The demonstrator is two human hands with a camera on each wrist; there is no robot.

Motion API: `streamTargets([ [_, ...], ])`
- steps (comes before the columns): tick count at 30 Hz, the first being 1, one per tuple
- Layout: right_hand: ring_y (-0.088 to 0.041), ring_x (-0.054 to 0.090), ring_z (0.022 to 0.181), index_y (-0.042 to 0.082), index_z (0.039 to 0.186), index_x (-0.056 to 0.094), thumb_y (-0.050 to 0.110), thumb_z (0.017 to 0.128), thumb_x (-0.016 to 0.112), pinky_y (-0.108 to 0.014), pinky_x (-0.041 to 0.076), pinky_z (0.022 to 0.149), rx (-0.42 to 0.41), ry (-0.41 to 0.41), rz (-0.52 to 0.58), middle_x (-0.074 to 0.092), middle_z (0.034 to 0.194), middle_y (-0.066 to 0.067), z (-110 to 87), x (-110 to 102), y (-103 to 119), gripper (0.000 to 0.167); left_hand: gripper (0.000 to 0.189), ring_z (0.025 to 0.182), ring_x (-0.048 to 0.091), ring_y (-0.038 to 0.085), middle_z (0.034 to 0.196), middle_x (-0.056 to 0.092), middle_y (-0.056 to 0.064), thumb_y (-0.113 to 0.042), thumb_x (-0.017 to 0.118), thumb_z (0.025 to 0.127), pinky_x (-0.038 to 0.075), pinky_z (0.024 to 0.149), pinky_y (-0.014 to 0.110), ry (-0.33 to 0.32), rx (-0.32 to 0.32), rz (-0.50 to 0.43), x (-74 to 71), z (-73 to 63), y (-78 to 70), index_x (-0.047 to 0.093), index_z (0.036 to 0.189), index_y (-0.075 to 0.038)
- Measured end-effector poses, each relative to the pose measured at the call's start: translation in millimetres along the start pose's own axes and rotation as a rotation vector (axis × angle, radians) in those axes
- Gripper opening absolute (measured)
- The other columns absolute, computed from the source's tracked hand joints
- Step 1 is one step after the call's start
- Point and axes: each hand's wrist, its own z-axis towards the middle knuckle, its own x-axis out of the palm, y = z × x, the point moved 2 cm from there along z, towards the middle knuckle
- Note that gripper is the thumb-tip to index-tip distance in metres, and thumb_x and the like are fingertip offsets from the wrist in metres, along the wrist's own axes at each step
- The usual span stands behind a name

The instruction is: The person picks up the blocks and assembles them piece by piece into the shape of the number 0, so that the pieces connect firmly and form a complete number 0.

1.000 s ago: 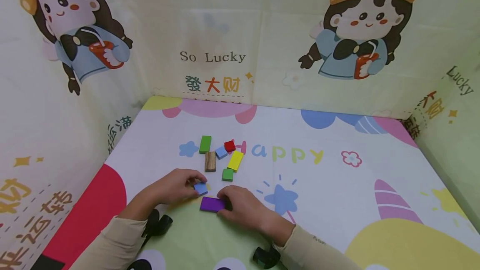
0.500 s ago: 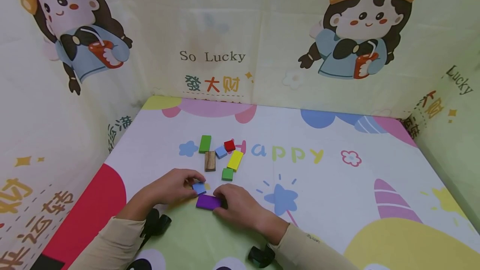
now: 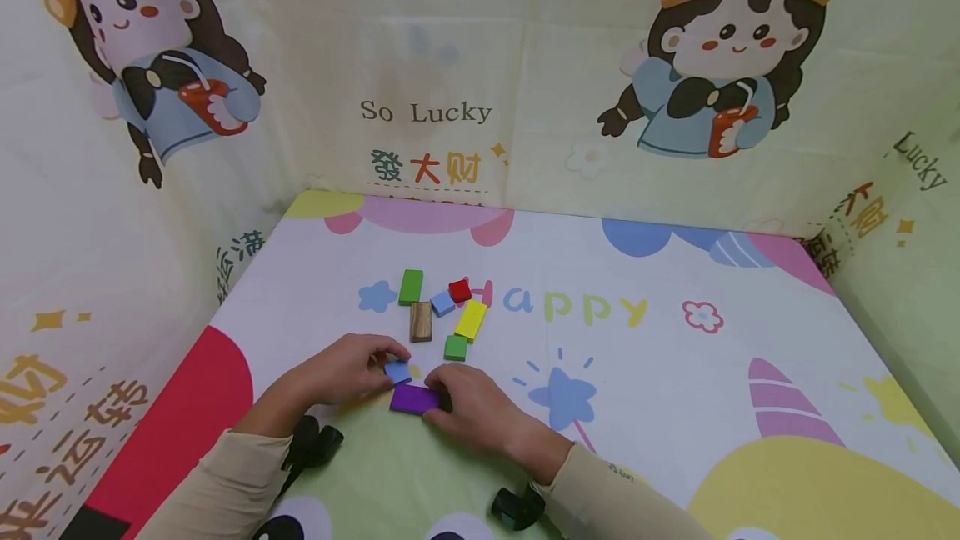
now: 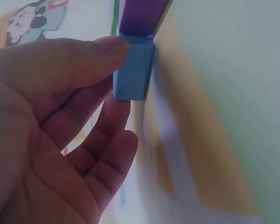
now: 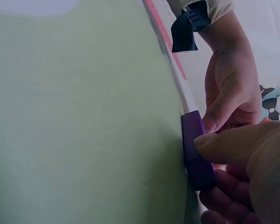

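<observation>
My left hand (image 3: 358, 369) pinches a small blue block (image 3: 397, 372) between thumb and fingers; the left wrist view shows the thumb on the near side of the blue block (image 4: 135, 70). In that view one end of the purple block (image 4: 140, 16) meets the blue one. My right hand (image 3: 480, 407) holds the long purple block (image 3: 414, 399) by its right end, low on the table. From the right wrist, the thumb lies on the face of the purple block (image 5: 194, 140), with the left hand (image 5: 233, 88) just beyond it.
Beyond my hands several blocks lie loosely grouped: green (image 3: 411, 287), brown wood-grain (image 3: 421, 322), blue (image 3: 442, 303), red (image 3: 460, 291), yellow (image 3: 471, 321) and a smaller green one (image 3: 455, 347). A patterned cloth (image 3: 637, 390) covers the table, with printed curtains (image 3: 555, 107) around it.
My right hand has slid the purple block left and slightly away from me, up to the blue block. My left hand has shifted the blue block slightly left and away. The other blocks stayed put.
</observation>
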Motion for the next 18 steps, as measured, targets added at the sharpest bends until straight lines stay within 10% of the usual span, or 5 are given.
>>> streamTargets([
  [18, -0.008, 0.055, 0.090, 0.005, 0.115, 0.065, 0.019, 0.091, 0.075, -0.026, 0.049, 0.088, -0.001, -0.010, 0.006, 0.064, 0.102, 0.002, 1.0, 0.4, -1.0, 0.030, 0.027, 0.092, 0.057, 0.016, 0.100, 0.064, -0.004, -0.004, 0.074, 0.086, 0.051, 0.085, 0.038, -0.018, 0.045, -0.024, -2.0, -0.9, 3.0, 0.069, 0.113, -0.007],
])
